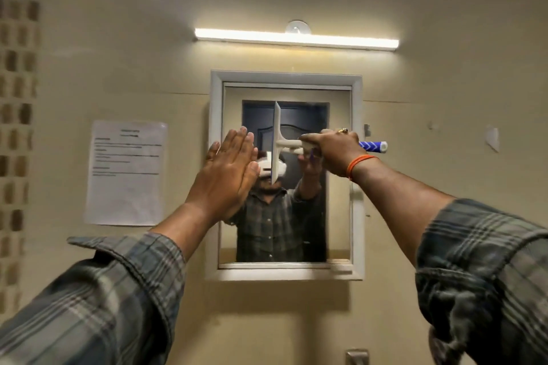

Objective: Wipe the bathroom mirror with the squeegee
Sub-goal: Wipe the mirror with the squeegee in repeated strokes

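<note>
A rectangular mirror (338, 201) in a white frame (286, 77) hangs on the beige wall ahead. My right hand (332, 151) grips the handle of a white squeegee (278, 142), whose blue handle end sticks out to the right. The blade stands vertical against the glass, left of the mirror's middle. My left hand (228, 172) is raised flat with fingers together at the mirror's left edge, holding nothing. It covers part of the frame and glass. The glass reflects a person in a plaid shirt and a dark door.
A lit tube light (296, 38) runs above the mirror. A printed paper notice (126, 172) is stuck to the wall at left. Patterned tiles (17, 98) line the far left. A metal fitting (357, 357) shows at the bottom edge.
</note>
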